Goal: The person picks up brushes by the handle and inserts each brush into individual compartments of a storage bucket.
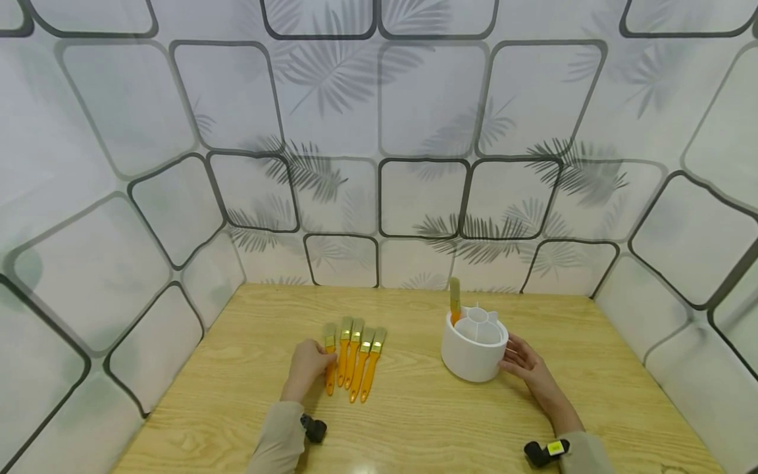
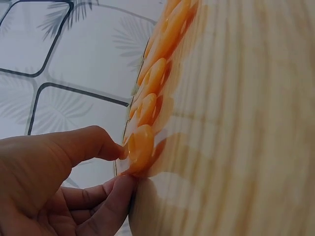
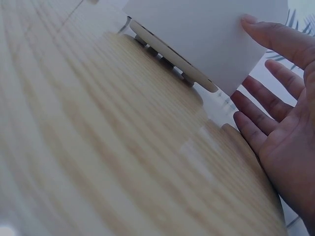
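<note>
Toward the left edge of the wooden table (image 1: 426,431), a beige sleeve (image 1: 277,428) reaches in, a small black camera (image 1: 316,430) at its cuff. The left hand (image 1: 309,364) pinches the orange handle of the leftmost brush (image 1: 329,380) between thumb and forefinger; whether that brush is clear of the surface I can't tell from here. Just to its right, four more brushes (image 1: 352,363) lie side by side, bristles toward the back edge, handles toward the person, the last two slanting a little. All five are left of the table's middle. Right of the middle, nearer the back edge and well apart from the row, sits a round white holder (image 1: 472,359), divided inside around a small central ring. One standing brush (image 1: 454,295) is nearly upright at its left side, bristles up. Against the holder's right side is the right hand (image 1: 527,365), thumb on the wall, fingers loosely extended, not clenched. Its own sleeve (image 1: 587,454) with another camera (image 1: 539,454) lies toward the right edge.
</note>
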Demonstrator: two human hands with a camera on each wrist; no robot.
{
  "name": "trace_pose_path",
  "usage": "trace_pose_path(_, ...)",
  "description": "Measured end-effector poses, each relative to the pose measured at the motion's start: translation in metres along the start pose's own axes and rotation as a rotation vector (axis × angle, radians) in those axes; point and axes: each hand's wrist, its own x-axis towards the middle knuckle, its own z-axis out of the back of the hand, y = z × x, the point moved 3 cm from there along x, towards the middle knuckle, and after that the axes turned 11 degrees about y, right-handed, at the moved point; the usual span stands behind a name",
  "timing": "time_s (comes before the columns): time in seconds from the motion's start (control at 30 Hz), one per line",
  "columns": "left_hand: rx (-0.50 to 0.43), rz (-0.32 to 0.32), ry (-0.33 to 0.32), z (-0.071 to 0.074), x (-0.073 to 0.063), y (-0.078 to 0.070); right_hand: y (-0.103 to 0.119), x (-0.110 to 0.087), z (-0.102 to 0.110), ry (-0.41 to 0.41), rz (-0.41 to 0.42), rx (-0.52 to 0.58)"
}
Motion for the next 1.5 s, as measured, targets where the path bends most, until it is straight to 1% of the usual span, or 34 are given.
trace_pose_path(0.1,-0.005,0.011,0.002,0.0,0.001,0.0,0.0,0.0,0.0,-0.002,-0.002,-0.003)
trace_pose_path(0.3,0.013,0.008,0.008,0.0,0.0,-0.001,0.004,0.0,-0.001,-0.004,-0.011,-0.012)
trace_pose_path(0.47,0.01,0.008,0.01,0.001,-0.001,-0.002,0.007,0.0,-0.001,0.008,0.016,-0.007)
trace_pose_path(0.53,0.012,0.006,0.007,0.001,-0.001,-0.002,0.007,0.0,-0.002,0.014,0.025,-0.007)
trace_pose_path(0.7,0.027,-0.006,-0.004,0.004,-0.001,-0.003,0.003,0.0,-0.002,0.008,0.017,-0.004)
trace_pose_path(0.8,0.014,-0.002,-0.012,0.005,-0.001,-0.004,0.002,0.001,-0.001,-0.002,0.013,-0.002)
trace_pose_path(1.0,0.011,-0.025,-0.035,0.007,0.0,-0.007,0.001,0.001,0.0,-0.009,0.008,-0.013)
trace_pose_path(1.1,-0.003,-0.032,-0.034,0.007,0.0,-0.01,0.0,0.002,0.0,-0.013,0.003,-0.019)
trace_pose_path(1.33,-0.037,-0.075,-0.034,0.01,-0.002,-0.018,0.0,0.001,0.001,-0.02,-0.014,-0.027)
trace_pose_path(1.5,-0.02,-0.078,-0.041,0.01,-0.002,-0.023,-0.001,0.001,0.002,-0.033,-0.012,-0.026)
